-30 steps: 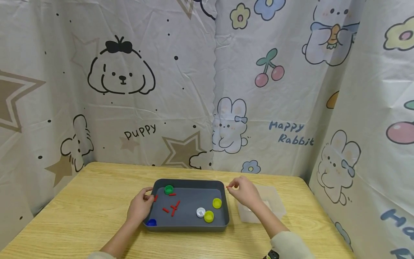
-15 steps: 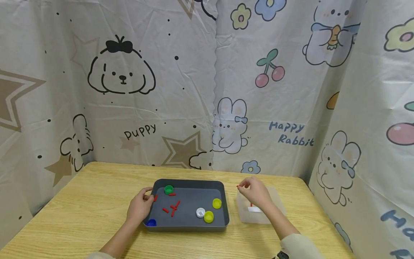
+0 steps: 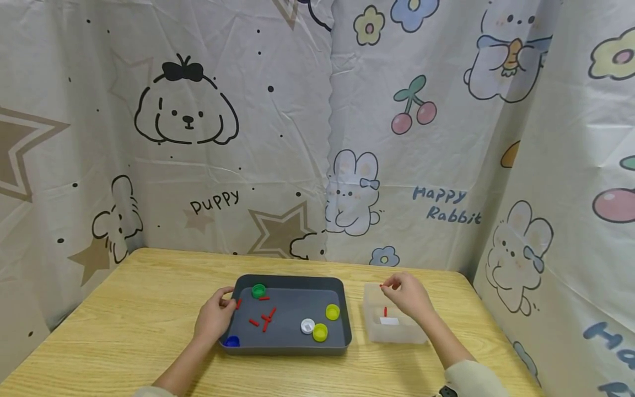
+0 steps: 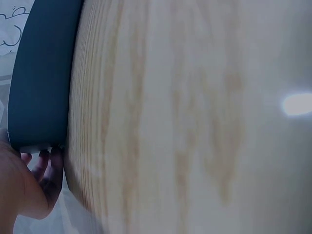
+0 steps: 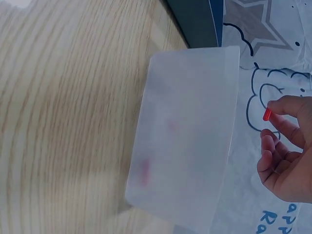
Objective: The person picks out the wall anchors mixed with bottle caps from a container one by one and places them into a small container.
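My left hand (image 3: 215, 317) grips the left rim of a dark grey tray (image 3: 285, 350); in the left wrist view its fingers (image 4: 54, 168) bend against the tray's outer wall. Between thumb and forefinger, my right hand (image 3: 409, 296) pinches a short red stick (image 5: 266, 114) above a translucent plastic box (image 3: 397, 334). Inside that box are another red stick (image 3: 385, 312) and a white piece (image 3: 389, 321). Several red sticks (image 3: 254, 322) lie scattered in the tray's left half.
Round caps sit in the tray: green (image 3: 259, 291) at back left, blue (image 3: 232, 342) at front left, white (image 3: 307, 326) and two yellow, one the yellow cap (image 3: 333, 312), on the right. The wooden table (image 3: 163, 292) meets a printed curtain (image 3: 278, 165) behind.
My right hand has moved right with the red stick, from beside the tray's right edge to over the box, uncovering the box's contents. My left hand stays on the tray.
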### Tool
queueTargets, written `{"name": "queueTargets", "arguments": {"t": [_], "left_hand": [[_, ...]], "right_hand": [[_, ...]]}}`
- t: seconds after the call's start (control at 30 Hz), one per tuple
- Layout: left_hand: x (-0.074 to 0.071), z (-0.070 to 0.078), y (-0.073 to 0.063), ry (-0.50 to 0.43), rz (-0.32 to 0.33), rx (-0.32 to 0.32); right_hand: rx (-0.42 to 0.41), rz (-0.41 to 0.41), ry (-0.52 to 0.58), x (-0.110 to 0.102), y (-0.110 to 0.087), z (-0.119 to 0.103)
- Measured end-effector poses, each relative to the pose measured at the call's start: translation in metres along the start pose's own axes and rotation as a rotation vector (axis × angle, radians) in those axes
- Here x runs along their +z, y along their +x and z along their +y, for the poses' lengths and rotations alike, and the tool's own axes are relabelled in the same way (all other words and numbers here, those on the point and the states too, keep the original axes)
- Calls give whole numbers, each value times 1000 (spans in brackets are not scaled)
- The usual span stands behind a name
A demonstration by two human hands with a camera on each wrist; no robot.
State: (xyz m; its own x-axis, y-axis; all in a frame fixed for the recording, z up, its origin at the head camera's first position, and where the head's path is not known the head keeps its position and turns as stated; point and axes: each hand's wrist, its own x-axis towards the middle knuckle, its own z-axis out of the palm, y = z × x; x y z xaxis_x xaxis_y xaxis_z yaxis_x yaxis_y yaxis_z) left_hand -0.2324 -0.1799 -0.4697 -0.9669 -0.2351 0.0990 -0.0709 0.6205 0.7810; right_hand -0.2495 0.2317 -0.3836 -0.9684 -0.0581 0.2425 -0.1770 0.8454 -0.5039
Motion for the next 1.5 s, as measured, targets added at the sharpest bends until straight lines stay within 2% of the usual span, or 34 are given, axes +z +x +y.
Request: {"name": "queueTargets", "arguments": {"t": [0.5,0.77,1.23,1.5], "left_hand": [[1,-1,0,7,8,7],[1,0,0,12,8,-2],[1,-1,0,18,7,-7],[1,-1,1,14,8,-4]], "right_hand": [[103,-28,14,-6,-6,34],[105,-25,19,-5,-9,43],[145,-29,30,0,-8,46],[128,-26,14,-3,-8,44]]}}
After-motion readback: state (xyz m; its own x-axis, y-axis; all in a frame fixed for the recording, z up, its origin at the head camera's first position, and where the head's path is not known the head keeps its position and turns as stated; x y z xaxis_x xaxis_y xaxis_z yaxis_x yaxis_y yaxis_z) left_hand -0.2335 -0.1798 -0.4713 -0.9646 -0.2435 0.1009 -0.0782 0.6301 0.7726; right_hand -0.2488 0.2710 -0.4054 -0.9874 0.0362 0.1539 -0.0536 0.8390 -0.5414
